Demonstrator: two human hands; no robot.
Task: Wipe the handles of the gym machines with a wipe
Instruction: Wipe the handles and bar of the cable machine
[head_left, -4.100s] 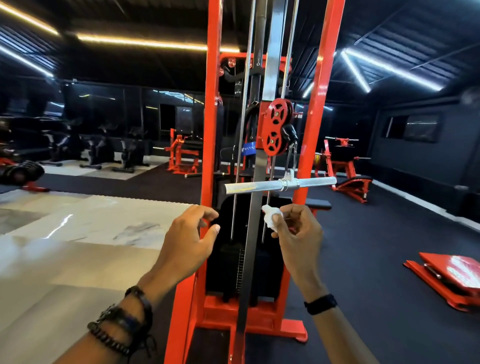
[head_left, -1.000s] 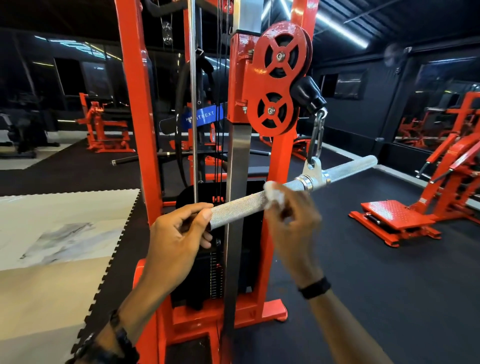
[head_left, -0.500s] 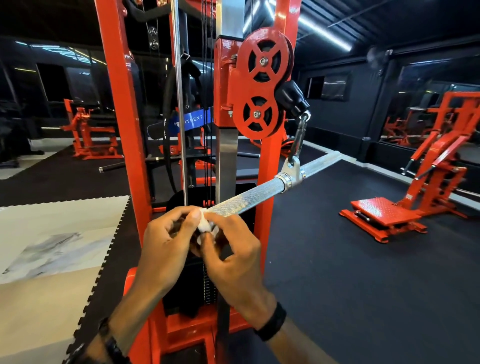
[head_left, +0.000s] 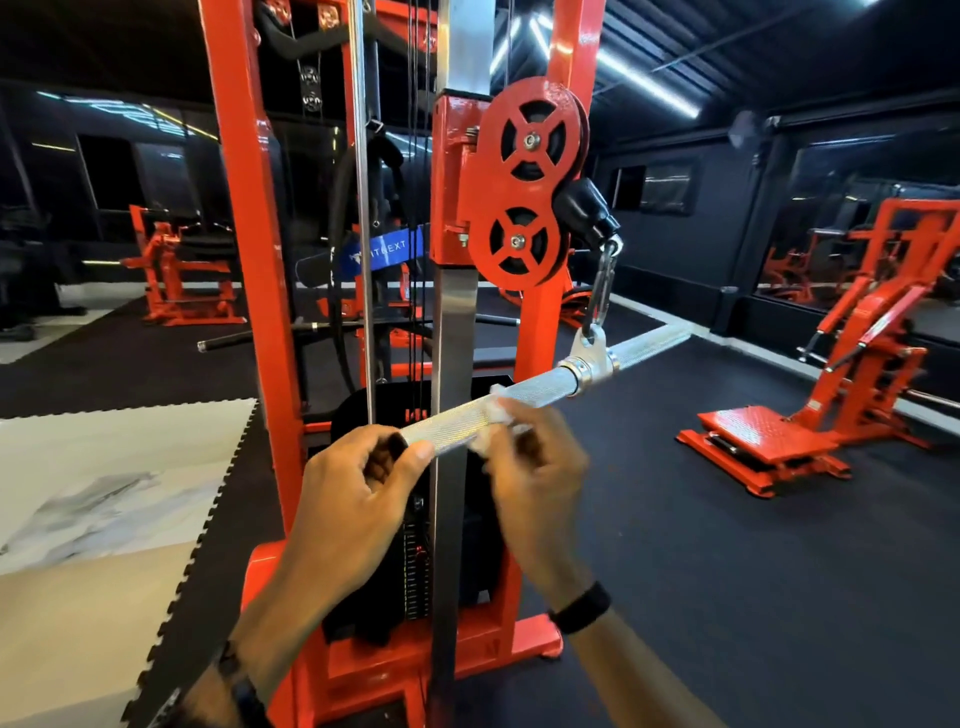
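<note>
The left hand (head_left: 358, 499) grips the near end of the knurled bar (head_left: 524, 397), fingers curled round it. The right hand (head_left: 535, 467) pinches a white wipe (head_left: 491, 428) against the bar's middle stretch — between the left hand and the swivel (head_left: 589, 361) — on the orange machine (head_left: 249, 208).
</note>
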